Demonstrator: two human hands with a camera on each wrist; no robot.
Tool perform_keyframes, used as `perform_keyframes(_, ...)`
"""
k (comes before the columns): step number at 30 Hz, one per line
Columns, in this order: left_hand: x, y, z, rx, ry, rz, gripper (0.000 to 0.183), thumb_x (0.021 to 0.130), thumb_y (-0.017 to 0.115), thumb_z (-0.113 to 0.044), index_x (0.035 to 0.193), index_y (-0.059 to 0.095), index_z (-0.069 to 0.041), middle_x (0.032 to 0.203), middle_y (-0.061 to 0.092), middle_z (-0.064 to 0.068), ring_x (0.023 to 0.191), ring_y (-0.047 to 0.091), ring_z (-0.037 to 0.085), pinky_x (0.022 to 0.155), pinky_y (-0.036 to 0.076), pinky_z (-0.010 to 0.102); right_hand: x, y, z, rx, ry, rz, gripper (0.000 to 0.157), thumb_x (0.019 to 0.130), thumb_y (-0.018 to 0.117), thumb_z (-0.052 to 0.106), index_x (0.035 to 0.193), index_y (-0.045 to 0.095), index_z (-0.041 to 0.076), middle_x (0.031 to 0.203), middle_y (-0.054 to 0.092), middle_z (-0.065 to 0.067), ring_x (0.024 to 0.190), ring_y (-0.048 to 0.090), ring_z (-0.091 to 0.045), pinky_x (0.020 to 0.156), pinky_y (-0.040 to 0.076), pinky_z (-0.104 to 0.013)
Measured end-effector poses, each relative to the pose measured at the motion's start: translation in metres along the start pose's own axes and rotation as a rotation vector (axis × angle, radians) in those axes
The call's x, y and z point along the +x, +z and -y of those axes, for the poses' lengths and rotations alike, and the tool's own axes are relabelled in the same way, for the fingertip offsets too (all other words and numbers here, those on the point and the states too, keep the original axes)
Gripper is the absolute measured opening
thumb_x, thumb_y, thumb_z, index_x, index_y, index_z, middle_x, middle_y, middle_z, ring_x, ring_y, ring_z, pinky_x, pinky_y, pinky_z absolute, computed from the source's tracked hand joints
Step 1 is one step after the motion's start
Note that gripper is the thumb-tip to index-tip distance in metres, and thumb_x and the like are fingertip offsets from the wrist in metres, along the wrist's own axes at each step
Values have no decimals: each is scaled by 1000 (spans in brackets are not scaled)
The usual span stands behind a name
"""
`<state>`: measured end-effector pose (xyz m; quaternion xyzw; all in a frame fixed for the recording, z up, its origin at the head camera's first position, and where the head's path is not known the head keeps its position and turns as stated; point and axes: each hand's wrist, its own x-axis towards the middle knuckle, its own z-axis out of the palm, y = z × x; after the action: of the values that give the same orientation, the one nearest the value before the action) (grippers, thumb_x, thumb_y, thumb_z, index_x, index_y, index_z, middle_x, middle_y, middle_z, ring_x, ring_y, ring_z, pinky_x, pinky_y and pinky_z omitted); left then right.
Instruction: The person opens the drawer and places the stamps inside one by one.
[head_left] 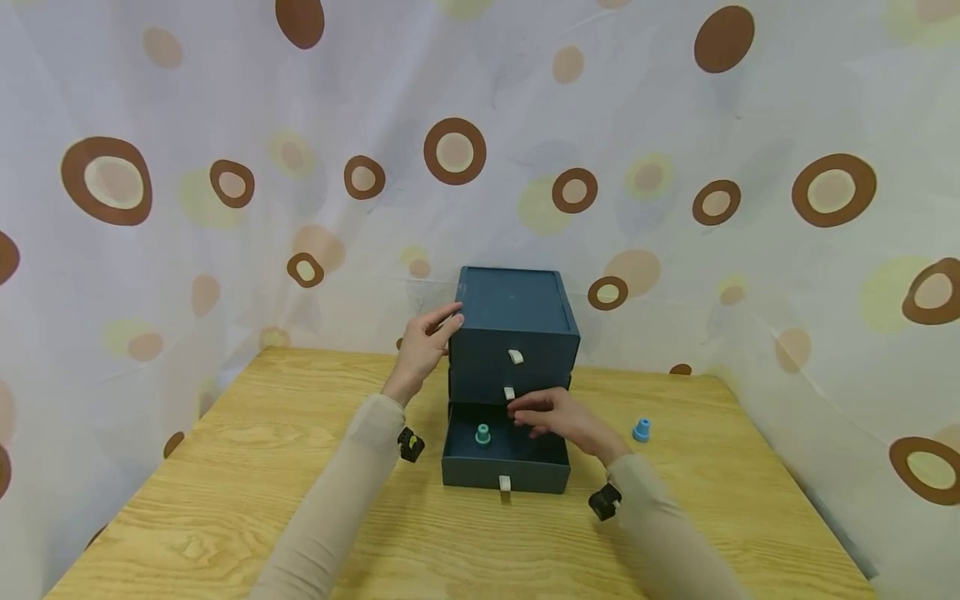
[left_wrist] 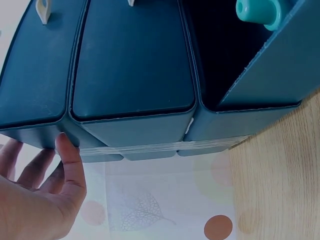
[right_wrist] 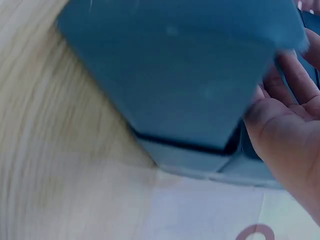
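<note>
A dark blue three-drawer box stands on the table, its bottom drawer pulled out. Upright in that drawer is a teal stepped peg, also partly visible in the left wrist view as a teal peg. My left hand touches the upper left side of the box, thumb and fingers extended. Over the right part of the open drawer is my right hand, its fingers loosely bent and nothing visible between them. In the right wrist view, the drawer wall hides part of my right hand.
On the table to the right stands a blue stepped peg. White pull tabs stick out from the drawer fronts. Behind the wooden table hangs a white curtain with brown and yellow spots.
</note>
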<state>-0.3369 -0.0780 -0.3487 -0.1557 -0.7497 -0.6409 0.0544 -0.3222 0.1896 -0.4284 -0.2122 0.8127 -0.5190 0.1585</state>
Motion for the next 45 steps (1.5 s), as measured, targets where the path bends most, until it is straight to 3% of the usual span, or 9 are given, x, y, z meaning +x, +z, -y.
perform_keyframes(6, -10, 1, -12, 2, -6, -6, 45, 103, 52, -27, 145, 49, -12, 151, 45, 9, 134, 48, 28, 94, 49, 47, -15, -18, -1, 26, 2, -10, 42, 99, 60, 27, 130, 61, -1, 127, 63, -19, 105, 66, -18, 83, 56, -33)
perform_keyframes(14, -8, 1, -12, 6, -3, -7, 45, 103, 52, -27, 146, 49, -12, 152, 45, 7, 133, 49, 26, 92, 50, 43, -31, -34, -10, 29, 26, -68, 41, 101, 57, 26, 131, 59, -2, 124, 65, -19, 107, 64, -25, 88, 52, -48)
perform_keyframes(22, -8, 0, -11, 9, -11, -1, 45, 103, 52, -28, 145, 49, -14, 152, 45, 7, 134, 49, 27, 95, 50, 47, -41, -42, -17, 23, 60, -159, 41, 101, 57, 27, 131, 58, -1, 125, 65, -20, 113, 61, -36, 84, 54, -42)
perform_keyframes(29, -8, -1, -11, 7, -12, 7, 44, 103, 52, -28, 146, 49, -15, 152, 44, 6, 134, 48, 27, 96, 50, 47, -52, -54, -27, 4, 54, -184, 46, 100, 58, 30, 133, 56, -2, 125, 65, -19, 107, 64, -25, 83, 53, -38)
perform_keyframes(35, -7, -1, -11, 10, -8, 10, 45, 103, 52, -28, 145, 49, -14, 152, 44, 7, 134, 48, 27, 97, 49, 48, -63, -63, -34, -19, 60, -186, 48, 99, 59, 30, 135, 54, -3, 128, 61, -23, 107, 62, -28, 82, 53, -40)
perform_keyframes(40, -6, -1, -10, 14, -7, 5, 44, 103, 52, -27, 145, 49, -14, 151, 45, 7, 133, 49, 27, 96, 50, 47, -72, -70, -40, -28, 81, -203, 49, 98, 61, 30, 135, 54, -2, 129, 61, -22, 99, 61, -18, 77, 53, -37)
perform_keyframes(45, 7, -3, 10, 1, -12, 5, 44, 103, 52, -30, 146, 49, -17, 152, 45, 5, 134, 49, 25, 96, 50, 47, -80, -76, -45, -9, 89, -191, 49, 99, 59, 29, 136, 53, -3, 129, 61, -21, 98, 63, -15, 77, 54, -36)
